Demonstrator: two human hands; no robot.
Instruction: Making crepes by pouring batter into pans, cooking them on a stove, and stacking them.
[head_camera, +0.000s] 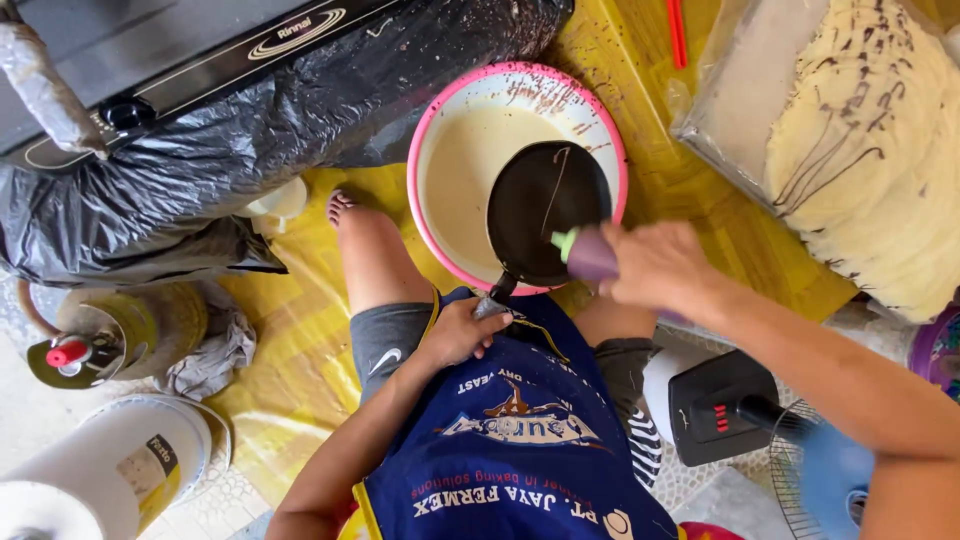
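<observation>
This looks like a home cooking spot set up on the floor. At 12 o'clock sits a round pink-rimmed plastic bowl of pale batter (470, 170) with a small black frying pan (540, 205) over it. At 10 o'clock is a black gas stove wrapped in black plastic (200, 110). At 2 o'clock lies a tall stack of thin pale pancakes (880, 160). A yellow plastic sheet (290, 330) covers the floor.

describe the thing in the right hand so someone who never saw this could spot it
Start at the round pink-rimmed basin of pale batter by the person's knees, with the dark round frying pan held over it. At the pan's near edge, the right hand grips a small purple squeeze bottle; its light green nozzle is the only green there.
</observation>
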